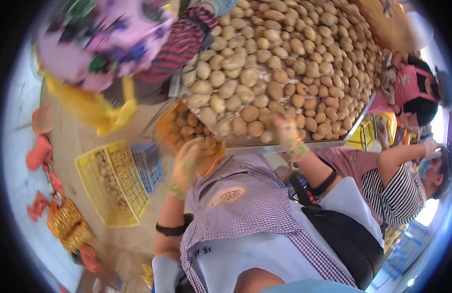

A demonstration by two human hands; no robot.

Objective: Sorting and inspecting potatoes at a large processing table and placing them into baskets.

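Round tan-brown produce [280, 75], potato-like but of uncertain kind, lies heaped on a metal-edged sorting table [260, 150]. My left hand [189, 157], light-gloved and blurred by motion, is at the near side of an orange basket [163, 122] that holds more of this produce. Whether its fingers grip anything is unclear. Over the near edge of the table, my right hand [287, 133], also gloved and blurred, reaches among the produce. Its fingertips are too smeared to show whether it holds a piece.
A yellow crate [112, 183] with small round pieces inside stands on the floor at left, beside a blue crate [147, 164]. A co-worker's striped sleeve [182, 44] reaches in at upper left. Other people [416, 88] are along the right side. Red and orange net bags [70, 225] lie far left.
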